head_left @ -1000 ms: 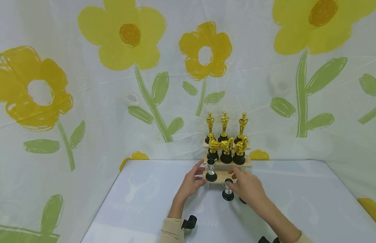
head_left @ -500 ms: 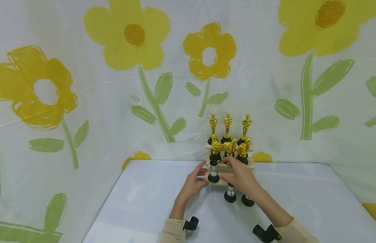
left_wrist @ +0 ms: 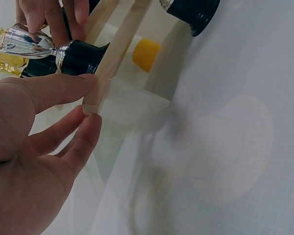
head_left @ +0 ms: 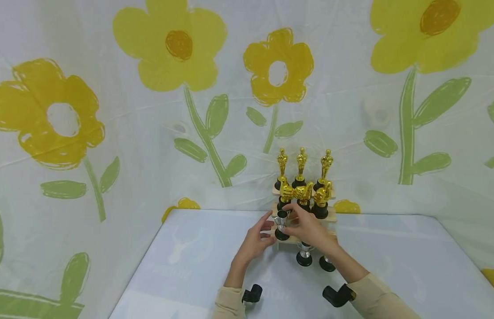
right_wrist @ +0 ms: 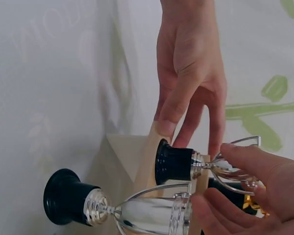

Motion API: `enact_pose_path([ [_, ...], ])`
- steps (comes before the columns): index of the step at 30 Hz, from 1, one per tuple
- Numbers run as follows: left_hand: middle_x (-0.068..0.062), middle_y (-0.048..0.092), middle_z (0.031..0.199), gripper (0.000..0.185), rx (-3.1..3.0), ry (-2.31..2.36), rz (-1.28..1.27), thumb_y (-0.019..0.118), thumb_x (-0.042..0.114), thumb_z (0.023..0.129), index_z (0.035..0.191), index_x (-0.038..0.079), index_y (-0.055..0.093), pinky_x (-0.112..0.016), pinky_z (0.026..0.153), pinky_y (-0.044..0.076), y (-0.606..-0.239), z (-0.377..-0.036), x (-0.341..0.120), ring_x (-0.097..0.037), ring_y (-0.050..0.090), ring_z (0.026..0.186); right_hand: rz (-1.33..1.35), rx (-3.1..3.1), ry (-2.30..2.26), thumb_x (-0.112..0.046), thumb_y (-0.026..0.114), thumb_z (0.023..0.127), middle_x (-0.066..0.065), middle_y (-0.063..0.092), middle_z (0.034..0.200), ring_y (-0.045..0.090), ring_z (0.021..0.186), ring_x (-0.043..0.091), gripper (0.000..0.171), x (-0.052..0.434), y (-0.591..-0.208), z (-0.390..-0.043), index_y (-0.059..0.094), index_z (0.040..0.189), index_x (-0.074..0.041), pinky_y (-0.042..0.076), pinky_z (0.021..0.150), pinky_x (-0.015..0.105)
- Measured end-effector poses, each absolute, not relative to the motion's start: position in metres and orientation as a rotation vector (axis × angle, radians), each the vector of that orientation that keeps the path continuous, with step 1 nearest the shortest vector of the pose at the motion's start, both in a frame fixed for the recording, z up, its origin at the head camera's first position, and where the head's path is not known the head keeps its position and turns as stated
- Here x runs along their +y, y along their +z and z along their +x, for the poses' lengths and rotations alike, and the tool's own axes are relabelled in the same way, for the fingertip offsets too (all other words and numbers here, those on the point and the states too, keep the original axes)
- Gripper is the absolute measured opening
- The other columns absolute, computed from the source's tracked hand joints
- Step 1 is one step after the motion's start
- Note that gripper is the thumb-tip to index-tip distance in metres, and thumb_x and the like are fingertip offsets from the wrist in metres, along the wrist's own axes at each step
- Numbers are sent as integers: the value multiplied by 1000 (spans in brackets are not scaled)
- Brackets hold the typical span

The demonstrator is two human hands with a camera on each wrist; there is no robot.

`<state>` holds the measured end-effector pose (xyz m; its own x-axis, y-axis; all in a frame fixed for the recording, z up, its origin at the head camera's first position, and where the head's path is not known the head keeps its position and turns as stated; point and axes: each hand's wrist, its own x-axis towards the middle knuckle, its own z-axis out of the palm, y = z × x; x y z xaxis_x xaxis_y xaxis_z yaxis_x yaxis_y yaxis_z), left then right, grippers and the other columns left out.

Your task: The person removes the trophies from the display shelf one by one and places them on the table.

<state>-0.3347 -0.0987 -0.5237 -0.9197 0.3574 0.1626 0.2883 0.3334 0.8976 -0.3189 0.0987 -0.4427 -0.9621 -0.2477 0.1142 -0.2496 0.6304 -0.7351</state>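
A three-tier wooden stand [head_left: 329,216] holds gold statuettes on top and gold thumbs-up trophies in the middle. A silver cup [head_left: 281,221] with a black base stands at the left of the lowest shelf. My right hand [head_left: 292,221] pinches that silver cup's [right_wrist: 230,172] bowl between thumb and fingers, seen close in the right wrist view. My left hand [head_left: 266,230] lies beside the stand, its straight thumb and fingers [left_wrist: 63,88] touching the left end of the lowest shelf [left_wrist: 108,73]. Two more silver cups [head_left: 304,256] [head_left: 327,263] stand on the table in front of the stand.
The pale table [head_left: 191,266] meets a flower-printed cloth backdrop [head_left: 171,133] just behind the stand. A yellow shape [head_left: 345,206] shows behind the stand's right side. Black wrist mounts [head_left: 252,293] [head_left: 335,296] sit on both beige sleeves.
My right hand has moved up and left, from above the cups on the table to the cup on the lowest shelf, and taken hold of it. The left hand has stayed at the shelf end.
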Motion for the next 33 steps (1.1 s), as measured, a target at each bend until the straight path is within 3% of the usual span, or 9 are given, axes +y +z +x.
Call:
enact_pose_path([
  [4,-17,58,134,80,2502,1686,622,71,2,87,154,22,32,-44,100,53,-525,-335,-99,-34,58,122,386,-2876,1296,-14,79,81,11,72,106,69,96,26,52,94,-445,-323,55,127,-14,59,68,34],
  [9,-17,57,135,80,2487,1692,642,70,1,87,154,21,31,-44,101,53,-526,-336,-100,-38,56,123,359,-2882,1361,-8,78,81,13,71,101,70,87,23,53,90,-447,-325,53,127,-9,60,66,34],
  [17,-17,57,135,80,2496,1677,680,69,0,87,155,20,31,-37,98,54,-525,-336,-102,-33,57,122,311,-2875,1386,-3,75,83,15,71,103,70,90,25,53,84,-458,-327,50,129,-8,59,65,33],
  [25,-15,58,133,81,2508,1671,670,69,1,87,155,21,30,-36,98,55,-524,-335,-102,-29,58,121,388,-2798,1334,1,75,82,15,73,96,70,89,26,52,80,-460,-323,48,126,-6,59,65,32],
  [33,-16,58,133,81,2506,1665,685,68,-2,87,155,20,30,-35,97,55,-524,-336,-102,-30,59,121,411,-2734,1345,3,74,82,17,73,99,71,94,28,53,78,-466,-322,46,125,-7,61,71,35],
])
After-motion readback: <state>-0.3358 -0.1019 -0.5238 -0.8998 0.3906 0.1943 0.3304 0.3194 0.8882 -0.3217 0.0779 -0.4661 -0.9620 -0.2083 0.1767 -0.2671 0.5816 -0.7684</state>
